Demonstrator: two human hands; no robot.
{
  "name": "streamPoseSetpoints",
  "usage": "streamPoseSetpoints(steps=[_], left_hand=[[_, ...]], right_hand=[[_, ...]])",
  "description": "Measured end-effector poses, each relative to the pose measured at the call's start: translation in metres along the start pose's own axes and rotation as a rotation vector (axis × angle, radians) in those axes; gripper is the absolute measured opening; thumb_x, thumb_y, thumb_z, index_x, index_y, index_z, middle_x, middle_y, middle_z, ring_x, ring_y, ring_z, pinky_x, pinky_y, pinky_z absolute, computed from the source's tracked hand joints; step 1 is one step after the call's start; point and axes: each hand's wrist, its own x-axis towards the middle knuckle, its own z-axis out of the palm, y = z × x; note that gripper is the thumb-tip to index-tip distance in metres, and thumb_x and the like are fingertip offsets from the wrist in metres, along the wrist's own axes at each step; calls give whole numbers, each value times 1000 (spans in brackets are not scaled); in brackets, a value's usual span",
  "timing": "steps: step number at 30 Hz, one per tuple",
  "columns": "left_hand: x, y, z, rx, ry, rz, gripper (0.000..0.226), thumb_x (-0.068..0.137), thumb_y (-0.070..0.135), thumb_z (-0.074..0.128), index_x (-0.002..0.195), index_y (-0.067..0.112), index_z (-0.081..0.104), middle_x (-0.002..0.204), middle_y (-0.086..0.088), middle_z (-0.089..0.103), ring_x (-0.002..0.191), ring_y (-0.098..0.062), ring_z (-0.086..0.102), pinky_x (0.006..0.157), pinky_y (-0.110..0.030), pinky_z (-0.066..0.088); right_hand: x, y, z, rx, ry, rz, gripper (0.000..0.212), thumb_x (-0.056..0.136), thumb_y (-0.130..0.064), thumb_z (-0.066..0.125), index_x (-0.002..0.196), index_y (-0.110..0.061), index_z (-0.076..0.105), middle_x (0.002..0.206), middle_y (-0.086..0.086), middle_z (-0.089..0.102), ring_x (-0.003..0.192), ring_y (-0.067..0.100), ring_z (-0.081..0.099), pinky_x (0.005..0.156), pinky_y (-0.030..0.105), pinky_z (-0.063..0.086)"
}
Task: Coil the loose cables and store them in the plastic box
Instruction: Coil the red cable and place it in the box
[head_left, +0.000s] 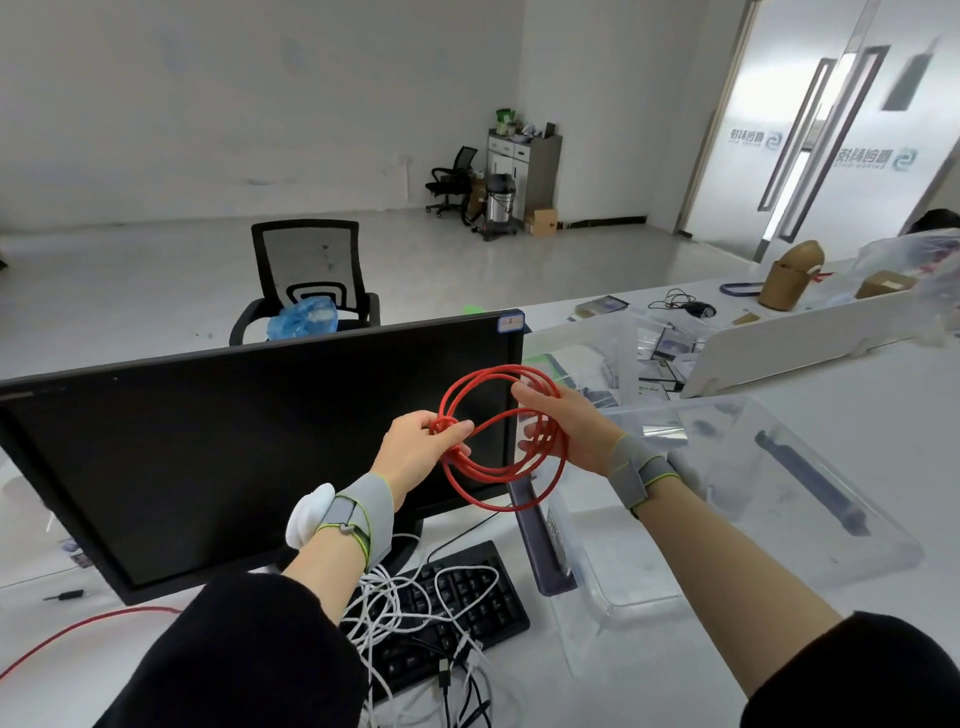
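Red cable (498, 441), thin, smooth and rubbery, is hanging in several round loops above the table (597, 670), in front of a black monitor (234, 457). Left hand (415, 449) is pinching the crossing of loops with curled fingers; right hand (563, 426) is gripping the opposite side. Clear plastic box (753, 509) is sitting just right, open. White cables (395, 603) are lying tangled over a black keyboard (467, 613). Glossy white table, pale office floor.

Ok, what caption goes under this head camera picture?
Both hands, left and right, hold a coiled red cable above the desk, beside the clear plastic box.
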Motion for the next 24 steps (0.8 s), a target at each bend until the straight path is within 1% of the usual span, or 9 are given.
streamPoseSetpoints(steps=[4,7,9,12,14,16,19,21,24], left_hand=[[5,7,22,-12,-87,-34,24,89,27,63,100,5,62,83,-9,73,75,-15,70,77,-23,51],[12,12,48,6,-174,-69,25,90,25,63,107,9,54,93,-15,71,86,-25,69,86,-33,54],[17,13,68,46,-217,-90,27,90,26,62,109,10,51,90,-8,67,81,-19,67,80,-28,54],[26,18,97,235,-353,-89,18,92,33,58,93,15,58,84,0,65,79,-12,62,79,-27,51],[34,17,108,376,-405,-77,29,93,40,53,93,14,65,90,-1,68,84,-14,60,80,-28,49],[44,12,115,480,-361,-68,35,95,42,48,99,12,67,93,-3,67,85,-17,60,83,-30,49],[63,3,129,595,-173,-27,32,96,31,46,95,6,66,98,-12,66,88,-22,57,88,-37,47],[74,-4,138,652,-53,38,28,96,25,45,113,10,61,114,-10,58,105,-24,54,93,-36,44],[92,-16,149,808,25,162,38,97,24,44,134,15,45,128,-7,43,120,-24,40,100,-36,38]], right_hand=[[-8,0,-30,-76,11,-27,16,89,-3,60,102,-7,52,82,12,52,65,17,54,71,33,58],[-9,3,-54,-166,131,-86,22,89,0,59,109,-1,52,72,8,50,58,16,51,57,25,57],[-6,5,-70,-292,203,-127,24,88,-4,62,110,2,54,63,7,47,47,12,48,47,22,51],[2,8,-107,-372,227,-120,10,86,-11,66,89,-6,58,54,4,39,35,7,39,39,22,42],[8,14,-133,-329,182,-44,10,88,-12,64,81,-8,58,53,3,34,34,7,33,36,20,36],[16,26,-156,-296,118,60,8,90,-12,61,89,-5,61,54,2,32,39,9,30,37,20,32],[41,60,-183,-508,-7,207,10,92,-14,59,93,-5,63,56,2,37,43,11,34,39,20,37],[58,91,-188,-610,-84,286,9,91,-16,61,89,-7,64,57,4,40,44,12,36,41,21,41],[84,133,-188,-593,-157,379,11,89,-17,63,90,-6,65,59,4,43,44,12,38,42,22,42]])
